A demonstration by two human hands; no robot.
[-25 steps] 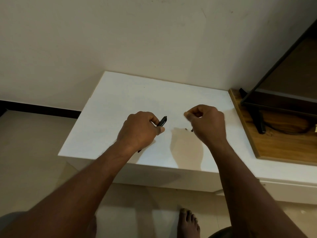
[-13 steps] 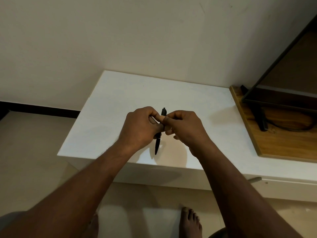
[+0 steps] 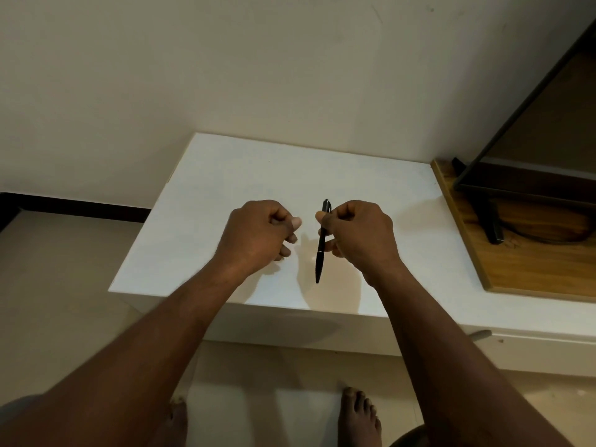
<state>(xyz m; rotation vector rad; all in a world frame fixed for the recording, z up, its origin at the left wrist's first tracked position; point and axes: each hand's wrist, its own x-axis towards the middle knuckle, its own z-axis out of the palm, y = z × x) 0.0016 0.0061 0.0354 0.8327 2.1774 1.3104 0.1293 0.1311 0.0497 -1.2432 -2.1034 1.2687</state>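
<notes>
A slim black pen (image 3: 321,256) hangs nearly upright, tip down, over the white tabletop (image 3: 225,175). My right hand (image 3: 358,235) pinches it near its upper end between thumb and fingers. My left hand (image 3: 261,233) hovers a short way to the left of the pen, fingers curled into a loose fist, holding nothing I can see. Both hands are above the front middle of the table.
A wooden board (image 3: 529,262) lies on the table's right side, carrying a dark-framed panel (image 3: 516,124) on black feet and a cable. A wall stands behind the table. My bare feet (image 3: 358,417) are on the tiled floor below the front edge.
The pen passed from my left hand to my right. The hands met at the centre half a second ago and have now drawn apart, the pen going right.
</notes>
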